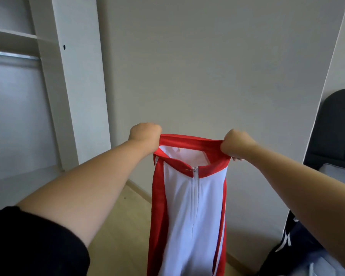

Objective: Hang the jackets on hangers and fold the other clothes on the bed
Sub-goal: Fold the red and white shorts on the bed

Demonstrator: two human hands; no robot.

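The left hand [144,134] and the right hand [238,143] are both closed into fists on the red collar [189,141] of a red-and-white zip jacket [191,216]. They hold it up in the air, stretched taut between them, in front of the wall. The body of the jacket hangs straight down over the wooden floor [118,236], and its lower hem runs out of view.

The zip [194,196] looks closed almost to the top, so threading a hanger in through the neck is likely to be tight, and forcing it could strain the collar. No hanger is in view. To fetch one, a hand has to let go, and then the jacket would swing from one corner, twist, or slide to the floor. The wardrobe rail [12,55] sits well to the left, so the hem may drag on the way there. At the lower right a navy garment [293,236] lies on the bed [339,172], and the hanging jacket could snag on it
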